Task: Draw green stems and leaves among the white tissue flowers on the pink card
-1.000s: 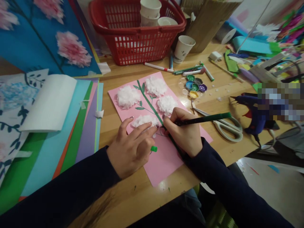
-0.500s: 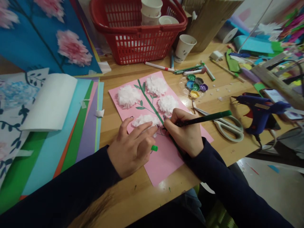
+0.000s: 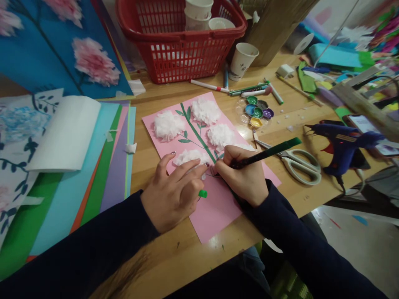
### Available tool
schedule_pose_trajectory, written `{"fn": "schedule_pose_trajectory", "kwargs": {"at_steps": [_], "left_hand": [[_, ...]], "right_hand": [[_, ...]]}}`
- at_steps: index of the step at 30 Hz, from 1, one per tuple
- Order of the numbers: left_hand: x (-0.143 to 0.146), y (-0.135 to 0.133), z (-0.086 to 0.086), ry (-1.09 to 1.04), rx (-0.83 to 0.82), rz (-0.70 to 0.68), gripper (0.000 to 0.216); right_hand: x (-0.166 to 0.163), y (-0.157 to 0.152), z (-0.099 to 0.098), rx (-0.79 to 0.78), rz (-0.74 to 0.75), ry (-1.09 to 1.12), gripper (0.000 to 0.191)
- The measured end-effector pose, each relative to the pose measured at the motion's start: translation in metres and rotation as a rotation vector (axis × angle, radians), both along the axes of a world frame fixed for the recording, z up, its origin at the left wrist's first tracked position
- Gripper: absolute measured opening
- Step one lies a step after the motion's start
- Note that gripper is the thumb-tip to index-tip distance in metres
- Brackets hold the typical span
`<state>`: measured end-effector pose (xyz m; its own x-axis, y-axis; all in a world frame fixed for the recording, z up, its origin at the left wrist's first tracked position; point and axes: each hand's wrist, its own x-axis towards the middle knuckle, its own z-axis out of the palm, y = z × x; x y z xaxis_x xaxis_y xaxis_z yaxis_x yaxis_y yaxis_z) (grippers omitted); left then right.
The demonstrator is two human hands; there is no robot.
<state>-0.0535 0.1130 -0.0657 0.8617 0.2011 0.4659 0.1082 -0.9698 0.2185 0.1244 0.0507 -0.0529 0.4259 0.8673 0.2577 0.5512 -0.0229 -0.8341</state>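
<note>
A sheet of pink paper (image 3: pixel 215 216) lies on the table, bearing fluffy white flowers (image 3: pixel 169 126) and a green stem (image 3: pixel 196 132) with drawn leaves. My right hand (image 3: pixel 241 174) grips a green marker (image 3: pixel 269 153) in a writing hold over the lower stem. The marker's tip is hidden behind my fingers. My left hand (image 3: pixel 176 193) rests on the paper's left side, some fingers spread by the lower white flower (image 3: pixel 190 157). A bright green marker cap (image 3: pixel 203 194) pokes out from its curled index finger and thumb.
Scissors (image 3: pixel 301 166) and a blue glue gun (image 3: pixel 343 143) lie to the right. Behind the paper are a paint palette (image 3: pixel 256 112), several markers, a paper cup (image 3: pixel 243 61) and a red basket (image 3: pixel 187 58). Coloured sheets (image 3: pixel 116 166) are stacked at left.
My right hand has shifted slightly down, and the marker's back end has tilted upward. A small leaf beside the stem shows more clearly. My left hand stays in place.
</note>
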Motion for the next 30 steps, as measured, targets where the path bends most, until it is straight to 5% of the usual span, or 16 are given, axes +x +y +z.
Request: {"fn": "schedule_pose_trajectory", "kwargs": {"at_steps": [11,30], "left_hand": [[0.0006,-0.0002,0.0000,-0.003,0.011,0.005,0.016],[0.0004,-0.0002,0.0003,-0.004,0.029,-0.001,0.017]], "right_hand": [[-0.0004,0.0000,-0.0005,-0.014,-0.113,0.087,0.029],[-0.0015,0.0014,-0.0032,-0.025,-0.097,0.023,0.030]]}}
